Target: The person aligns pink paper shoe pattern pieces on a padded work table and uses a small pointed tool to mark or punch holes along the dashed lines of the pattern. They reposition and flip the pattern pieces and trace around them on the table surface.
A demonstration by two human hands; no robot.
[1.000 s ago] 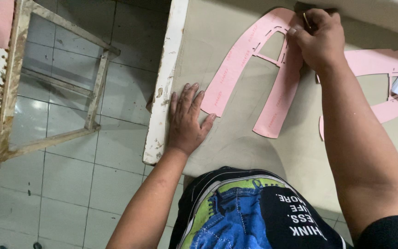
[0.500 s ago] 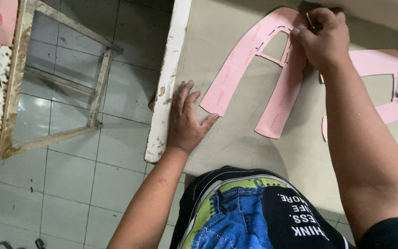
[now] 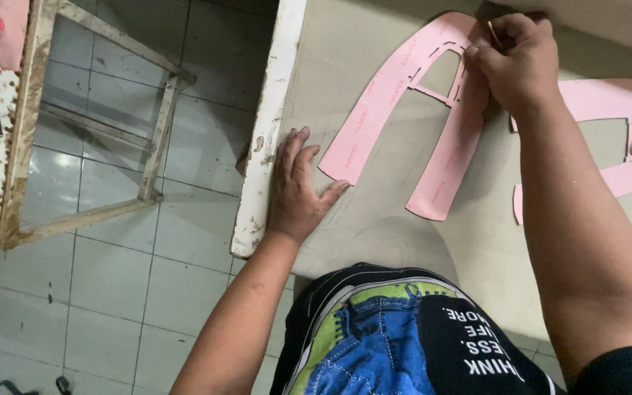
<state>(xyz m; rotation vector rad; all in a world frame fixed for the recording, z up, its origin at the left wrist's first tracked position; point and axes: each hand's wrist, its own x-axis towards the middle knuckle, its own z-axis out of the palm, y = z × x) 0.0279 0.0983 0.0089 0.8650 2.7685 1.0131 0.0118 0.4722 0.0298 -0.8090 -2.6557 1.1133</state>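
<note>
Little moved; right hand (image 3: pixel 517 62) still gripping thin tool on pink template (image 3: pixel 411 95), left hand (image 3: pixel 298 186) open, flat on table (image 3: pixel 374 219)

Beige worktable (image 3: pixel 374 234) with chipped white edge — two pink templates (image 3: pixel 404 95) (image 3: pixel 608 102) flat on it

The right hand (image 3: pixel 517 62) has crept slightly along the top bend of the pink pattern piece (image 3: pixel 411 110), its grip on a thin tool (image 3: pixel 493 35) now showing more clearly.

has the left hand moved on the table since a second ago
No. The left hand still lies flat by the table's white edge, thumb pointing at the pink template's lower tip, as before.
</note>
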